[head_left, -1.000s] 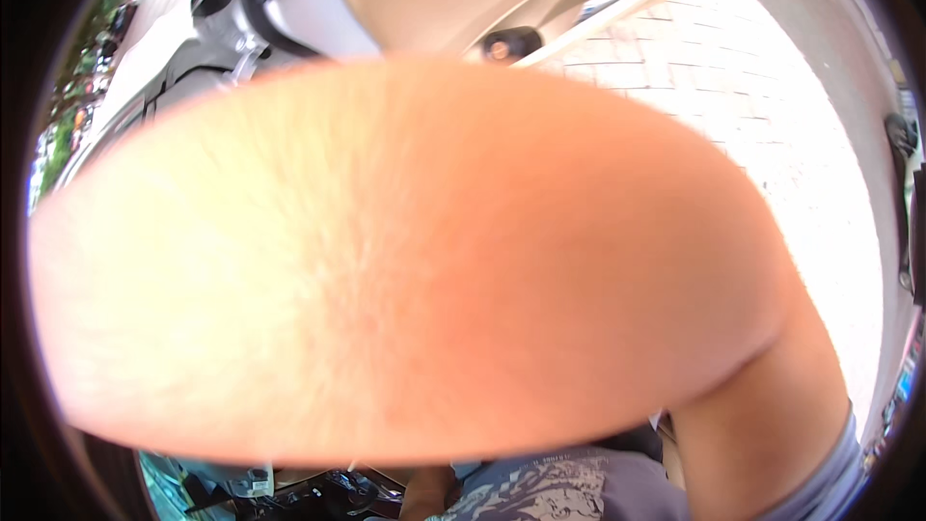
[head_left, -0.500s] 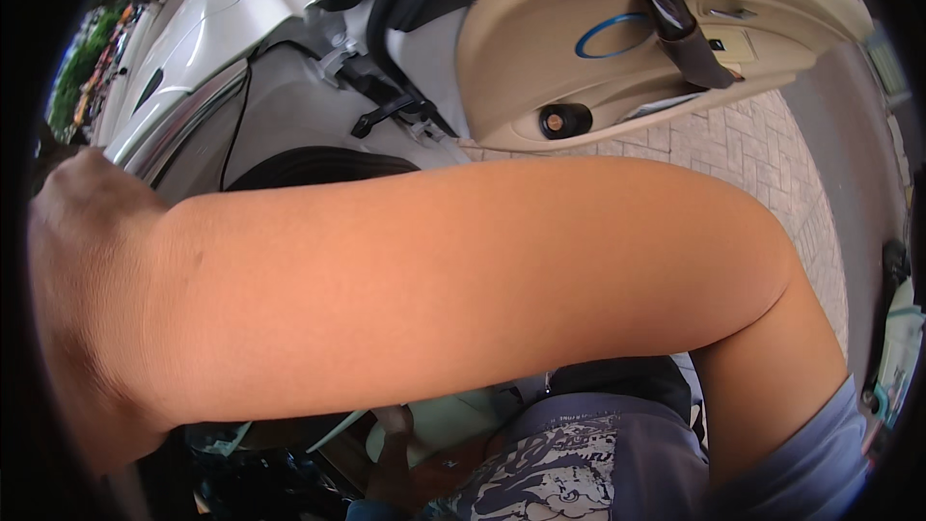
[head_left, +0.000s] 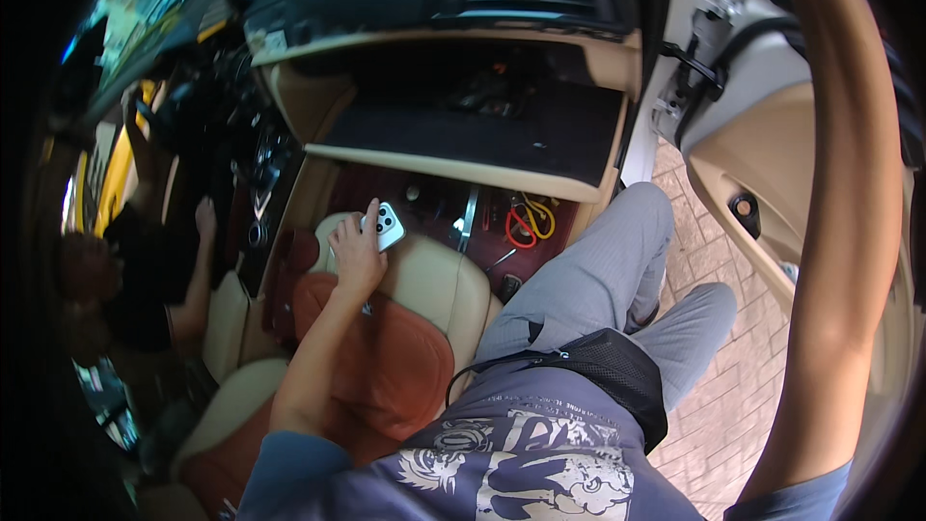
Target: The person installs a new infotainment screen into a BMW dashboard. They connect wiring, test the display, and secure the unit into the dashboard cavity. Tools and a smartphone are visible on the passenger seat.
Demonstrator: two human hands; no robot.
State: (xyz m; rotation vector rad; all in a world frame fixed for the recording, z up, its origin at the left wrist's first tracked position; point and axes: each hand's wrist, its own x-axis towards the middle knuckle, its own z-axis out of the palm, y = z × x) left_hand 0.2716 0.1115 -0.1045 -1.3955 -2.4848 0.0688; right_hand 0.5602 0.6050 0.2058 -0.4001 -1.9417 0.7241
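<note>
Above the front edge of the beige passenger seat [head_left: 439,270], my left hand [head_left: 357,256] is closed on a white smartphone [head_left: 389,229] with several camera lenses on its back. One finger stretches up along the phone's edge. Farther forward, the glove box [head_left: 463,170] hangs open, with dark items in its shadowed inside. My right arm [head_left: 844,232] reaches up along the right side, and its hand lies beyond the top edge.
Red and yellow looped cords [head_left: 529,220] lie in the footwell. At the right stands the open car door [head_left: 748,150], with a dark bottle [head_left: 744,207] in its pocket, above brick paving [head_left: 709,347]. Another person [head_left: 145,270] is at the left, on the driver's side.
My view has swung from the open door to the car's interior. The right arm, which crossed the picture with its hand at the left, now reaches up at the right; my left hand and phone show.
</note>
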